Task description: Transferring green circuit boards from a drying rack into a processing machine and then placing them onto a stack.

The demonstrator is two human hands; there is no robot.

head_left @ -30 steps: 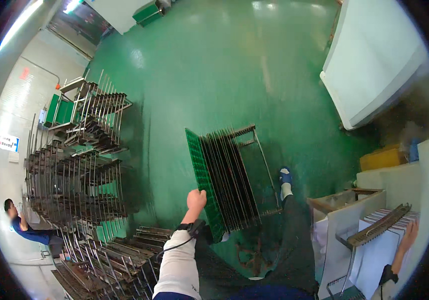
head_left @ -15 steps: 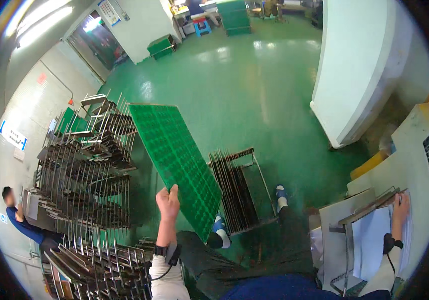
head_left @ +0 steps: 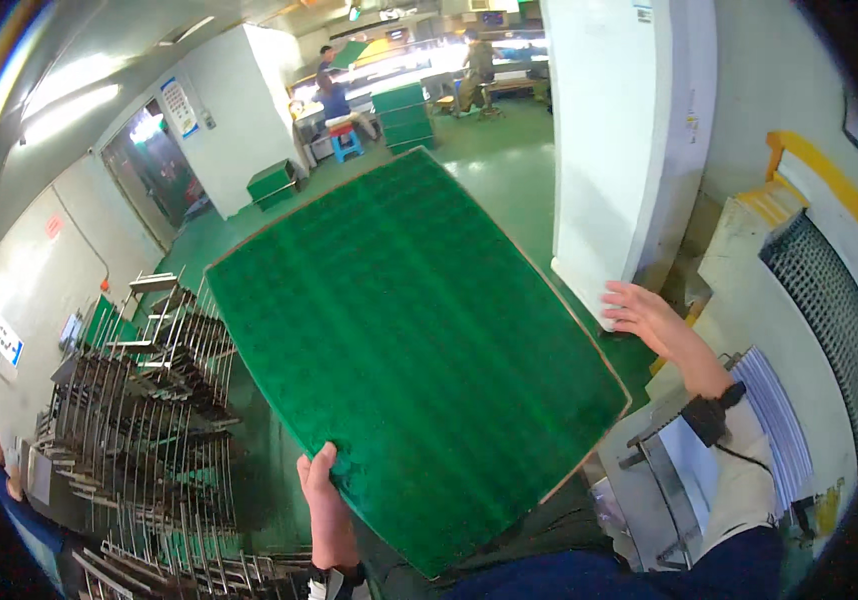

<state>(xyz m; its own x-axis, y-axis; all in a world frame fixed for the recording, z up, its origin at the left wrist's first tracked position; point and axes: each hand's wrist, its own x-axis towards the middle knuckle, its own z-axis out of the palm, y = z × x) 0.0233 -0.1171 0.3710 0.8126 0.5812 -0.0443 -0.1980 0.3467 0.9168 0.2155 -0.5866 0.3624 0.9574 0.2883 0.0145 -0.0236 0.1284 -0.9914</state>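
Observation:
A large green circuit board panel (head_left: 414, 360) is held up in front of me, tilted, its broad face toward me. At its lower left edge my left hand (head_left: 321, 500) grips it, thumb on the near face and fingers behind. My right hand (head_left: 649, 322) is raised off the panel's right edge, fingers stretched out and holding nothing. Under the right forearm stands a metal rack (head_left: 664, 490) with white sheets (head_left: 774, 420) upright beside it. The panel hides the floor in front of me.
Stacked metal racks (head_left: 139, 410) fill the left side, with a person (head_left: 24, 500) beyond them. A white pillar (head_left: 604, 150) rises right of centre. Green stacks (head_left: 402, 118) and seated people are at the back. A machine with a mesh panel (head_left: 824, 330) stands at right.
The panel has swung from nearly edge-on to facing me, held in my left hand. My right hand has lifted from the white sheets toward the panel's right edge. The view has tilted up.

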